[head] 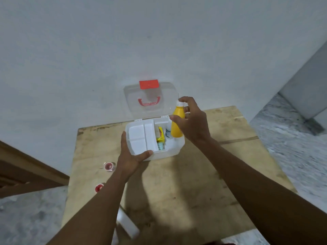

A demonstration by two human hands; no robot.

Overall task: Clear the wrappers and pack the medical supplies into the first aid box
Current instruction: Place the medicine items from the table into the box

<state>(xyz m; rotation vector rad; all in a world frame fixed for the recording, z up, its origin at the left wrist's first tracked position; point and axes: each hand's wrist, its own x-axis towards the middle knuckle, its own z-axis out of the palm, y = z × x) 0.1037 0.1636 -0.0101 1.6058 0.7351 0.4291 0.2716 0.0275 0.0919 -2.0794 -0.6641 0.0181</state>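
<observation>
Both busy: left hand (pixel 131 156) grips first aid box (pixel 174 150) (lid (pixel 164 105) up), right hand (pixel 193 125) holds yellow bottle (pixel 176 129) inside.

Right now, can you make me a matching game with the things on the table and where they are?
1 yellow bottle
2 lid
3 left hand
4 red pot nearest the box

a on the table, left of the first aid box
b standing open
c gripping the box's front corner
d held by the right hand

Pairs: 1-d, 2-b, 3-c, 4-a.
</observation>
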